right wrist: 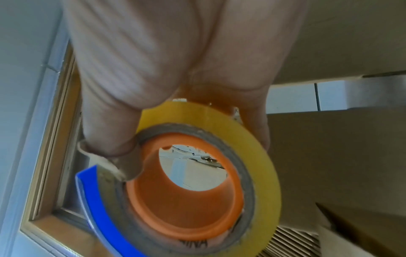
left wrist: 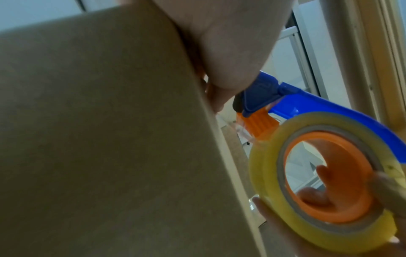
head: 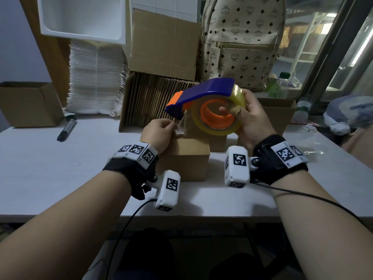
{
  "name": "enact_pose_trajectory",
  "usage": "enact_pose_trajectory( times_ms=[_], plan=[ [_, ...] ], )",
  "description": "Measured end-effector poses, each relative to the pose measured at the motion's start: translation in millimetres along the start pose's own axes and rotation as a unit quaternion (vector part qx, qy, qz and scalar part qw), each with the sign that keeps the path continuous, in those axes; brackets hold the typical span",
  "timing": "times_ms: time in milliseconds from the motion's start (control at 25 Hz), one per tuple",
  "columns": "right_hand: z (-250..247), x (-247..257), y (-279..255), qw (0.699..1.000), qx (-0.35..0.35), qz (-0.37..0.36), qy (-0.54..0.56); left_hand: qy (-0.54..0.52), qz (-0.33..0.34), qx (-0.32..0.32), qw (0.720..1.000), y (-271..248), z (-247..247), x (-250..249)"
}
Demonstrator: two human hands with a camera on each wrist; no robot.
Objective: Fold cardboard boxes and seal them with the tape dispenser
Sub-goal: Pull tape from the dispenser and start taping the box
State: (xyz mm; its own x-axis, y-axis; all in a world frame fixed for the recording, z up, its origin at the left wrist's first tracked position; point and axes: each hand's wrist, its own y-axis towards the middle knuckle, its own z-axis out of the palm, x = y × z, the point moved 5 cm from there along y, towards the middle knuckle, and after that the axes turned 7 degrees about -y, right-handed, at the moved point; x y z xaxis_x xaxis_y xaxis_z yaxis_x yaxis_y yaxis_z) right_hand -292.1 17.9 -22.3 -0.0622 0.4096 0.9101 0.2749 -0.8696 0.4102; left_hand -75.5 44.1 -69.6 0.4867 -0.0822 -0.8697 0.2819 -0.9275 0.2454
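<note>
A blue and orange tape dispenser (head: pixel 203 91) with a yellowish tape roll (head: pixel 217 126) hangs above a small closed cardboard box (head: pixel 187 158) on the white table (head: pixel 60 168). My right hand (head: pixel 250 120) grips the roll, thumb inside its orange core (right wrist: pixel 182 205). My left hand (head: pixel 159 134) pinches the clear loose tape end (head: pixel 180 126) just below the dispenser's blade and rests against the box top. In the left wrist view the box (left wrist: pixel 98 139) fills the left side, with the dispenser (left wrist: pixel 274 100) and roll (left wrist: pixel 263 173) at right.
A carton of flat cardboard blanks (head: pixel 149 102) stands behind the box, another box (head: pixel 163 43) on top. An open box (head: pixel 28 104) and a marker (head: pixel 66 128) lie at left. A backpack (head: pixel 242 41), bottles (head: pixel 280 85) and an open box (head: pixel 280 110) are at right.
</note>
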Motion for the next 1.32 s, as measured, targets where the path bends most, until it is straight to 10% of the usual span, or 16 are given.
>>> enact_pose_trajectory(
  times_ms=[760, 1120, 1320],
  plan=[
    [-1.3, -30.5, -10.3, 0.99, -0.087, 0.068, 0.089, -0.262, -0.066, 0.005, 0.963, 3.9, -3.2, 5.1],
    [-4.6, -32.0, -6.5, 0.974, -0.15, 0.083, 0.145, -0.019, -0.039, -0.013, 0.999, 3.2, 4.1, -6.7],
    [6.9, -49.8, -13.3, 0.96, -0.157, 0.124, 0.195, -0.109, -0.041, -0.008, 0.993, 4.1, 4.9, 0.3]
  ],
)
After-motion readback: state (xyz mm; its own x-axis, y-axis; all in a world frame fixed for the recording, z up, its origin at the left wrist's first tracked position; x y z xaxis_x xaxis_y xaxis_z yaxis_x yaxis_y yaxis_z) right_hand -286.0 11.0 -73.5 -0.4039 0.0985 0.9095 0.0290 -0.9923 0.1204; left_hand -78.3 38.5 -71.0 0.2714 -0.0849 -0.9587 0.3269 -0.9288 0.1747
